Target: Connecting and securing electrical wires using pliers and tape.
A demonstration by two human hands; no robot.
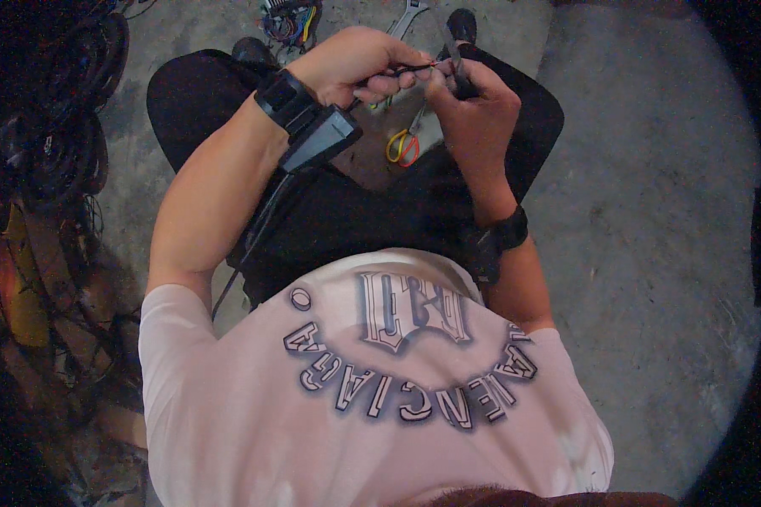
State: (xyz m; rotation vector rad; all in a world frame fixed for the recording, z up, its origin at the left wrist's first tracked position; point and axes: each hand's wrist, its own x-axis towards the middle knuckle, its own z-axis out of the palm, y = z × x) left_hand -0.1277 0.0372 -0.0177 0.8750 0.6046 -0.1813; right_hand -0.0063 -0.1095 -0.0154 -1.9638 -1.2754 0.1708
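Note:
Fingers of my left hand (pixel 372 72) are closed on a thin black cable (pixel 414 71), which has a small red bit near its end. Close against it, my right hand (pixel 473 110) grips a tool with a flat metal blade (pixel 454 52) and dark handle, which looks like a knife. The thumb is at the cable's end. Scissors with yellow and red handles (pixel 402 149) lie below the hands, between my crossed legs. A dark rectangular device (pixel 321 140) hangs by my left wrist, with a cable running down from it.
An adjustable wrench (pixel 407 21) and a bundle of coloured wires (pixel 296 24) lie on the concrete floor (pixel 643 211) beyond my hands. Coils of black cable (pixel 93 68) and brown, yellowish material (pixel 25 296), hard to make out, are heaped along my left.

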